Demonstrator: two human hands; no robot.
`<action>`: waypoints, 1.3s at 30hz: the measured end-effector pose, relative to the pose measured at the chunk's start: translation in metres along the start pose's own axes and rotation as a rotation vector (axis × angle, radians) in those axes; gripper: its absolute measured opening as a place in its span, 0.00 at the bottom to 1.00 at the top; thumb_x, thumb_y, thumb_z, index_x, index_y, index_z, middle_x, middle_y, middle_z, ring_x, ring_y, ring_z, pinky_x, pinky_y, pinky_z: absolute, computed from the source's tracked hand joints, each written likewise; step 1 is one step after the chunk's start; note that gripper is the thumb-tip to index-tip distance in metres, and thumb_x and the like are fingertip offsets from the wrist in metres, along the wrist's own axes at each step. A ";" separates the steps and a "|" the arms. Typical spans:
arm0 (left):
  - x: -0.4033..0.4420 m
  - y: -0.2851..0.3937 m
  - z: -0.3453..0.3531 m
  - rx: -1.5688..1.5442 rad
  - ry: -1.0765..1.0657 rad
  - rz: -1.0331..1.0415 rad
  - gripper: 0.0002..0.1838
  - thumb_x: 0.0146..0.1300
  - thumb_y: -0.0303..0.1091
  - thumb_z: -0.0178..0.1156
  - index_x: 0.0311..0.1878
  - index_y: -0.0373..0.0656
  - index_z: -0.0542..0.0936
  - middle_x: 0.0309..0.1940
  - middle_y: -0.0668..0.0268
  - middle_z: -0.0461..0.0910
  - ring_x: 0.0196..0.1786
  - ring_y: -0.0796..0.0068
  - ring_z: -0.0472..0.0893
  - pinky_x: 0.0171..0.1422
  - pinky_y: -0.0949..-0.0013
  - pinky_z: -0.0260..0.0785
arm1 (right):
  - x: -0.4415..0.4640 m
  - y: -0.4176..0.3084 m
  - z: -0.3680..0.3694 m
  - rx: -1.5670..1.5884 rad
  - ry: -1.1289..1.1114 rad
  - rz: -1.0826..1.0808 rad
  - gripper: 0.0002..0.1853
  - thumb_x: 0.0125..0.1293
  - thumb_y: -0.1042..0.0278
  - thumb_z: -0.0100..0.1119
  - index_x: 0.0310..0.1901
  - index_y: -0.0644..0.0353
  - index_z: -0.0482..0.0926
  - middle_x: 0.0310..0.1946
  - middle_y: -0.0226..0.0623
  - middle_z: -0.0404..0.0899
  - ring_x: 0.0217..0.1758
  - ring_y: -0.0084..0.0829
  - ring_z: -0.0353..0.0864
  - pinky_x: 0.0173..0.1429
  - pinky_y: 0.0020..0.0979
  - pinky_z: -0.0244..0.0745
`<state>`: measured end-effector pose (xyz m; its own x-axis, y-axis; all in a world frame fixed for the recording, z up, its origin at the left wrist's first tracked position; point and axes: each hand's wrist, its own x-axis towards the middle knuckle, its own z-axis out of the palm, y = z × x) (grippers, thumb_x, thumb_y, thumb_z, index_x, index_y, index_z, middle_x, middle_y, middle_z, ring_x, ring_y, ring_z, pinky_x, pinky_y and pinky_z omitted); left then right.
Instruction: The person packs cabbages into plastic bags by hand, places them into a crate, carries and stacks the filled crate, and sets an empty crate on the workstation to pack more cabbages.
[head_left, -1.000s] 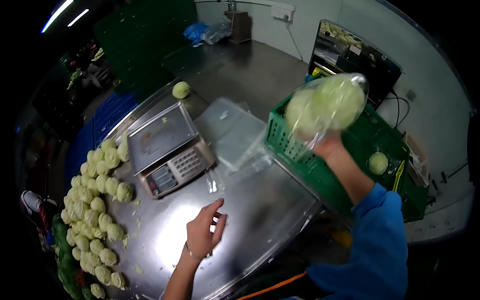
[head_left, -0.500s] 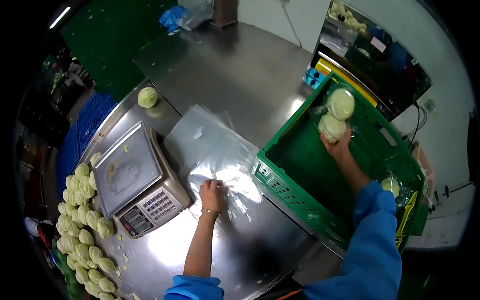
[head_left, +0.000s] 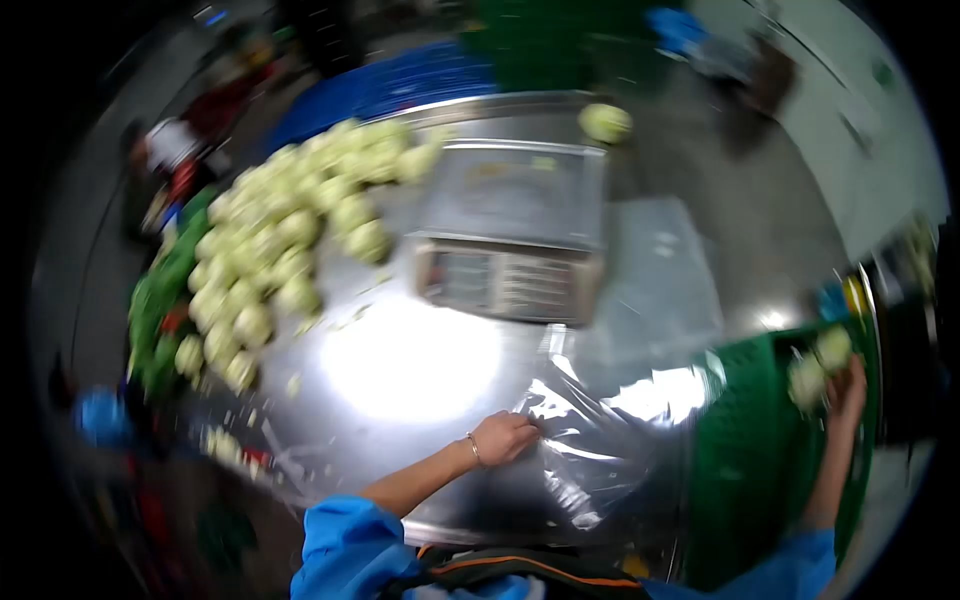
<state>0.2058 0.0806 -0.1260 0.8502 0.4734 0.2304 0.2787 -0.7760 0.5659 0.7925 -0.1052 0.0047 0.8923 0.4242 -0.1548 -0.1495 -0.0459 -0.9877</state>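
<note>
My left hand (head_left: 505,438) is closed at the front of the steel table, pinching the edge of a clear plastic bag (head_left: 575,440). The bag spreads crumpled and shiny to its right. Inside the green crate (head_left: 745,440), my right hand (head_left: 848,390) is beside two pale green cabbages, one nearer (head_left: 806,384) and one farther (head_left: 833,348). Its fingers are smeared by motion, so I cannot tell whether they grip a cabbage. Beyond my left hand stands a scale (head_left: 510,230) with a bare pan. A stack of clear bags (head_left: 655,270) lies to the scale's right.
A large heap of cabbages (head_left: 290,230) covers the table's left part, with leaf scraps around it. A single cabbage (head_left: 606,123) sits behind the scale. Blue crates (head_left: 390,85) stand beyond the table. A person (head_left: 170,150) is in the left background.
My view has swung left, bringing the cabbage heap into fuller sight. My right hand has shifted from the nearer cabbage to the pair's right side. The plastic by my left hand looks more pulled out.
</note>
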 end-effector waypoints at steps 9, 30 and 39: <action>-0.215 0.006 -0.089 0.469 0.307 -0.511 0.11 0.51 0.31 0.59 0.39 0.46 0.76 0.28 0.65 0.74 0.32 0.65 0.72 0.37 0.61 0.62 | -0.216 0.000 0.374 -0.429 -0.890 -0.374 0.16 0.61 0.66 0.55 0.50 0.60 0.71 0.45 0.35 0.70 0.46 0.27 0.71 0.48 0.26 0.68; -0.254 -0.059 -0.246 0.222 0.195 -0.156 0.11 0.52 0.38 0.59 0.37 0.43 0.79 0.42 0.66 0.78 0.46 0.70 0.75 0.43 0.71 0.67 | -0.365 0.208 0.904 -1.034 -0.980 -0.671 0.50 0.39 0.45 0.71 0.65 0.42 0.55 0.63 0.51 0.52 0.65 0.54 0.58 0.61 0.47 0.63; -0.266 -0.071 -0.124 0.101 0.254 -0.639 0.16 0.54 0.43 0.63 0.44 0.47 0.79 0.38 0.66 0.76 0.43 0.68 0.74 0.47 0.66 0.64 | -0.293 0.074 0.707 -0.670 -0.360 -1.331 0.42 0.42 0.63 0.71 0.62 0.54 0.61 0.57 0.48 0.62 0.61 0.46 0.63 0.64 0.40 0.61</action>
<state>-0.0952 0.0614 -0.1296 0.3782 0.9237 0.0614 0.7407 -0.3417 0.5784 0.2187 0.4068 -0.0074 0.0572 0.6717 0.7387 0.9513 0.1878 -0.2445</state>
